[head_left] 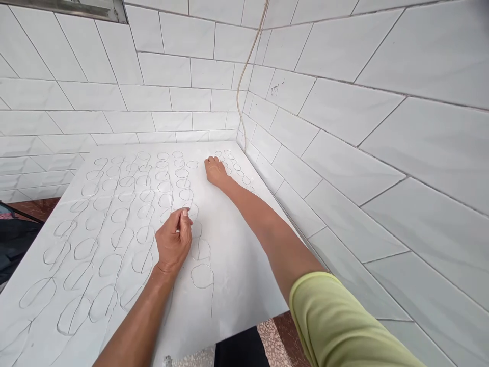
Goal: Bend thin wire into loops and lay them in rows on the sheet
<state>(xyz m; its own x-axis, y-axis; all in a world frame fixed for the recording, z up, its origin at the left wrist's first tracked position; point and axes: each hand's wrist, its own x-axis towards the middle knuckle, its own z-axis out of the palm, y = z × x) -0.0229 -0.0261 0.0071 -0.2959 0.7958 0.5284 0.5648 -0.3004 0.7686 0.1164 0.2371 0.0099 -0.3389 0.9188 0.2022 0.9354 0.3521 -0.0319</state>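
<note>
Rows of thin dark loops [201, 276] with long wavy strands run across a white board [244, 285]. Whether they are wire or thread, I cannot tell. My left hand [174, 238] is closed in a pinch, thumb against forefinger, just over the row of loops near the middle. Anything between those fingertips is too small to make out. Farther off, my right hand [215, 171] rests with curled fingers at the board's far right, beside a cluster of smaller loops [237, 167]. Its fingertips point away and what they hold, if anything, is hidden.
White tiled walls [317, 148] meet at a corner behind and to the right of the board. A pale cable [240, 81] hangs down that corner. Dark fabric [17, 242] lies beyond the left edge, and speckled flooring [272, 341] shows below the near edge.
</note>
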